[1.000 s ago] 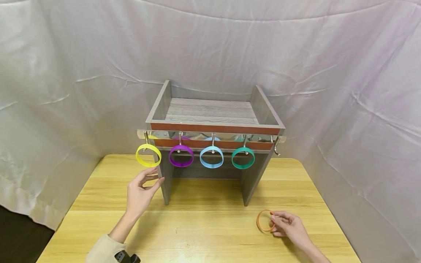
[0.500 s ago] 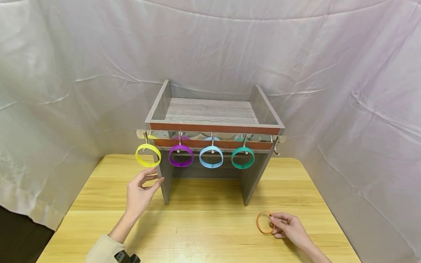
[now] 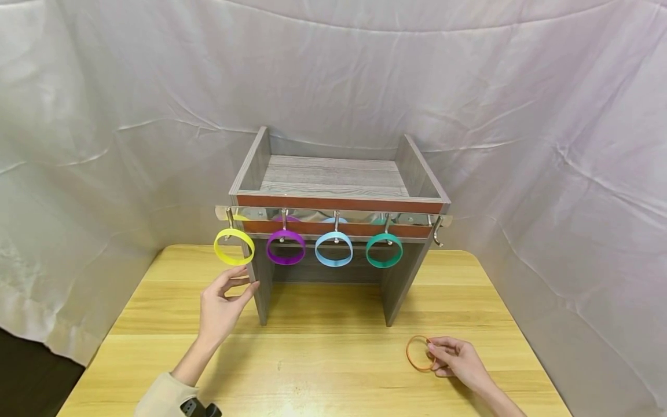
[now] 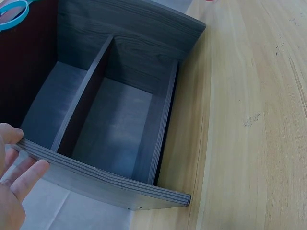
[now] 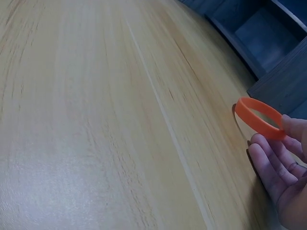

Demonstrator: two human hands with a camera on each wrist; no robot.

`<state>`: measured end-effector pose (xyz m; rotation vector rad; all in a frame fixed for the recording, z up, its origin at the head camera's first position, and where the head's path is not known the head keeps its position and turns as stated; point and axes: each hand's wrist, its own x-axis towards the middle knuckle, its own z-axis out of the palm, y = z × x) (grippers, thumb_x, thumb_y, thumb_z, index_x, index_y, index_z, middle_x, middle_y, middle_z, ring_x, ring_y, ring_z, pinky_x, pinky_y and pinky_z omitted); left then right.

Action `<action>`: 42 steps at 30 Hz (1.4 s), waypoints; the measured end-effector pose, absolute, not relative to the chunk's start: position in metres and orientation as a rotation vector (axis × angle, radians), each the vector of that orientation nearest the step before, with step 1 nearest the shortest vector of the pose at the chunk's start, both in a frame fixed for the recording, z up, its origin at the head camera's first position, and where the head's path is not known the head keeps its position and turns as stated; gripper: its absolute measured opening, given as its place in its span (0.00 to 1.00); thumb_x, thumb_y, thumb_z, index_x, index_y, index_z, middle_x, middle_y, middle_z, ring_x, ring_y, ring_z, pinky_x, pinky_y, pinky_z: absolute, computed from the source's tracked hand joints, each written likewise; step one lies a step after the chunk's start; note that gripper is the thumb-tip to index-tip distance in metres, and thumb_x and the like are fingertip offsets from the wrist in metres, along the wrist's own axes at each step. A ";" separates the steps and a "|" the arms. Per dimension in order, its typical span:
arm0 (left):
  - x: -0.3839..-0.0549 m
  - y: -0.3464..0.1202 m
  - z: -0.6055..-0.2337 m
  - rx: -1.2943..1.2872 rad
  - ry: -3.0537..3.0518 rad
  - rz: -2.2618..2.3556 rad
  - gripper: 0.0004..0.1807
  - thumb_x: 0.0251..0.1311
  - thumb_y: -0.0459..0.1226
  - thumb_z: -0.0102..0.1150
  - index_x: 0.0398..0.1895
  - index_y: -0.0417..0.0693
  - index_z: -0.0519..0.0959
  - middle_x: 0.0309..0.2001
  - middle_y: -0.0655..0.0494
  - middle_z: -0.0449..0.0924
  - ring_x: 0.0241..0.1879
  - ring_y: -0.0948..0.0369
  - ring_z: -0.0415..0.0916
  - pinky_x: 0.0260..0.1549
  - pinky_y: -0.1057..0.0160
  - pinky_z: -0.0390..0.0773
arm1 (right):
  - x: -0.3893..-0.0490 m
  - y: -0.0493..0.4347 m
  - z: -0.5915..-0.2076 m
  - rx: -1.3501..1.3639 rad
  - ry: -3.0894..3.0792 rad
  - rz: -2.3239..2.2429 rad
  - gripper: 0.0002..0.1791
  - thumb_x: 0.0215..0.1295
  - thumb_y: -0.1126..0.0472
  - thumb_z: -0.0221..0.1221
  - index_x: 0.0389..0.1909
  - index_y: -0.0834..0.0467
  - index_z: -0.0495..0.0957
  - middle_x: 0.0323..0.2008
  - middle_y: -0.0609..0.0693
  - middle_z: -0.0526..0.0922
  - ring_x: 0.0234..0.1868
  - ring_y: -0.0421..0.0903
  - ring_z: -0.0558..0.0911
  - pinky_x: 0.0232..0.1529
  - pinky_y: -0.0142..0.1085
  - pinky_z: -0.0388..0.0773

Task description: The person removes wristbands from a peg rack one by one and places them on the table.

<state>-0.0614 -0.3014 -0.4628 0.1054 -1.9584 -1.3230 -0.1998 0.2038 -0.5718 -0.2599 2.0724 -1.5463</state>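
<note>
My left hand grips the front edge of the left side panel of a grey wooden shelf. In the left wrist view, the thumb and fingers lie on opposite faces of that panel. My right hand pinches an orange wristband between thumb and fingers, low over the table at front right. Across the shelf front runs a metal hook rail. From its hooks hang a yellow wristband, a purple one, a light blue one and a green one.
The rightmost hook bears no band. Under the shelf and in front of it spreads a wooden table. Grey cloth encloses the back and both sides.
The orange wristband has turned slightly in my right hand, which sits a touch lower than a second ago. The left hand keeps its hold on the panel.
</note>
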 end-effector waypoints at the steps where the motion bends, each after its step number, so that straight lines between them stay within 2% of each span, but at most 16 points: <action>1: -0.061 -0.301 -0.463 0.105 -1.958 -1.323 0.21 0.55 0.19 0.72 0.52 0.37 0.85 0.46 0.82 0.83 0.41 0.82 0.84 0.31 0.75 0.90 | -0.200 0.204 -0.572 -0.258 2.075 -1.542 0.31 0.78 0.55 0.62 0.66 0.77 0.70 0.40 0.47 0.91 0.31 0.38 0.88 0.37 0.33 0.93; 8: -0.061 -0.301 -0.461 0.116 -1.962 -1.331 0.21 0.55 0.20 0.72 0.54 0.37 0.85 0.47 0.81 0.83 0.41 0.79 0.85 0.32 0.74 0.90 | -0.199 0.206 -0.572 -0.296 2.092 -1.513 0.30 0.77 0.57 0.62 0.65 0.78 0.71 0.41 0.50 0.91 0.31 0.39 0.88 0.35 0.33 0.93; 16: -0.061 -0.300 -0.461 0.117 -1.962 -1.330 0.20 0.56 0.19 0.72 0.53 0.35 0.84 0.46 0.84 0.82 0.41 0.83 0.83 0.32 0.76 0.89 | -0.200 0.206 -0.571 -0.284 2.144 -1.482 0.28 0.75 0.57 0.64 0.63 0.77 0.74 0.37 0.50 0.90 0.29 0.38 0.87 0.33 0.32 0.92; 27: -0.061 -0.301 -0.463 0.129 -1.968 -1.334 0.21 0.56 0.20 0.72 0.54 0.37 0.85 0.47 0.84 0.82 0.41 0.83 0.83 0.32 0.75 0.89 | -0.200 0.206 -0.565 -0.277 2.214 -1.460 0.25 0.74 0.59 0.65 0.60 0.76 0.76 0.36 0.55 0.89 0.28 0.39 0.84 0.29 0.32 0.91; 31: -0.060 -0.302 -0.463 0.133 -1.972 -1.333 0.20 0.56 0.20 0.72 0.53 0.36 0.84 0.47 0.84 0.82 0.41 0.83 0.83 0.32 0.75 0.89 | -0.199 0.206 -0.558 -0.260 2.250 -1.469 0.26 0.74 0.60 0.65 0.62 0.75 0.75 0.40 0.56 0.88 0.30 0.41 0.86 0.31 0.35 0.92; 35: -0.061 -0.302 -0.463 0.123 -1.971 -1.333 0.21 0.56 0.20 0.72 0.53 0.35 0.84 0.47 0.84 0.82 0.42 0.83 0.83 0.32 0.75 0.89 | -0.199 0.203 -0.548 -0.213 2.244 -1.514 0.27 0.74 0.60 0.65 0.64 0.75 0.73 0.40 0.53 0.85 0.32 0.44 0.88 0.36 0.37 0.94; 38: -0.061 -0.302 -0.463 0.114 -1.970 -1.329 0.22 0.55 0.19 0.72 0.54 0.35 0.84 0.47 0.84 0.82 0.42 0.83 0.84 0.32 0.76 0.89 | -0.199 0.199 -0.541 -0.215 2.265 -1.538 0.27 0.74 0.61 0.65 0.64 0.75 0.74 0.40 0.51 0.85 0.32 0.44 0.89 0.36 0.37 0.94; 42: -0.061 -0.302 -0.463 0.103 -1.969 -1.321 0.22 0.55 0.18 0.71 0.54 0.35 0.84 0.47 0.85 0.82 0.42 0.83 0.84 0.32 0.76 0.89 | -0.199 0.193 -0.532 -0.265 2.320 -1.569 0.24 0.73 0.62 0.65 0.62 0.75 0.76 0.40 0.54 0.85 0.31 0.44 0.89 0.35 0.36 0.94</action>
